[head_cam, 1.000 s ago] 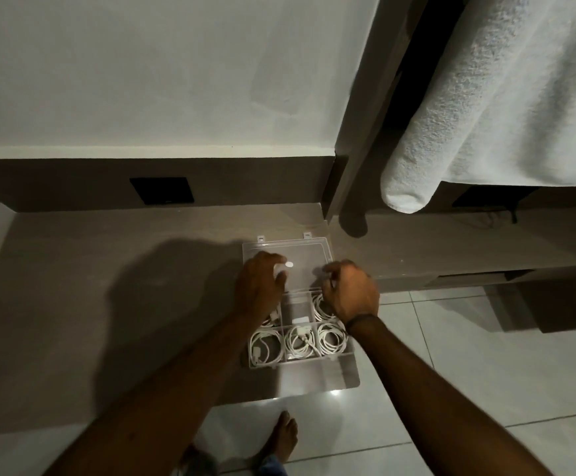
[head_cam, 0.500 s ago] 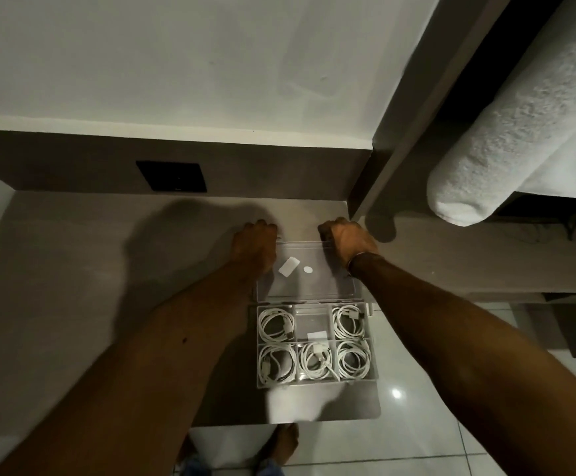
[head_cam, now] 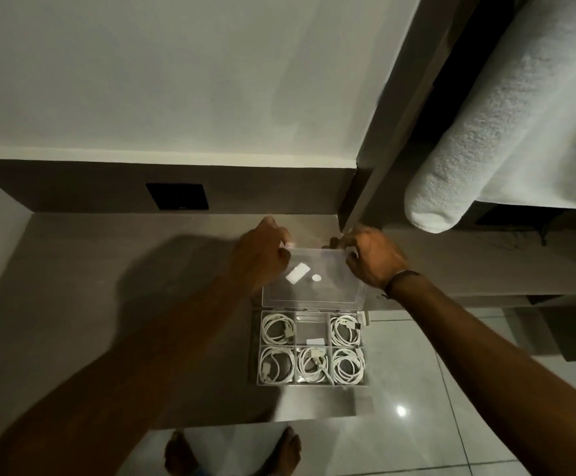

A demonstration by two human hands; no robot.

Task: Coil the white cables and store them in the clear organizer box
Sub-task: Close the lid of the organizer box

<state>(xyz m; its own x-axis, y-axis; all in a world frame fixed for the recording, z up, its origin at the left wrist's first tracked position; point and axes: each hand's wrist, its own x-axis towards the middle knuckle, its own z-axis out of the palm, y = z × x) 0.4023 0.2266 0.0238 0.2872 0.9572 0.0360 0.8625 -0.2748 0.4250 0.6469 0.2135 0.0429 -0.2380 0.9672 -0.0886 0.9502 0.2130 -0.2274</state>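
Five coiled white cables (head_cam: 277, 329) lie in the clear organizer box (head_cam: 310, 348), which sits on the brown bench (head_cam: 90, 304) at its front edge. The box has six compartments in two rows. In the far row a coil fills the left cell and another the right cell (head_cam: 345, 330); the middle cell holds no coil, only a small white piece (head_cam: 315, 341) at its near side. All three cells of the near row hold a coil each. A connector end (head_cam: 364, 318) sticks out past the far right corner of the box.

The clear lid (head_cam: 312, 278) is hinged along the far side of the box and stands raised, tilted away from the compartments. Two white stickers show on it, one oblong (head_cam: 297, 273) and one round (head_cam: 316, 278).

Both hands are at the far edge of the lid. The left hand (head_cam: 261, 254) has its grip curled on the far left corner, and the right hand (head_cam: 372, 257) has its grip curled on the far right corner, fingers pinched around the rim. A dark band (head_cam: 401, 278) circles the right wrist.

Beyond the box, a black wall plate (head_cam: 177, 196) is set in the dark strip behind the bench. To the right of the box and higher up, a rolled white towel (head_cam: 492, 132) hangs. Below the box, two bare feet (head_cam: 285, 451) stand on the glossy tiled floor (head_cam: 417, 424).
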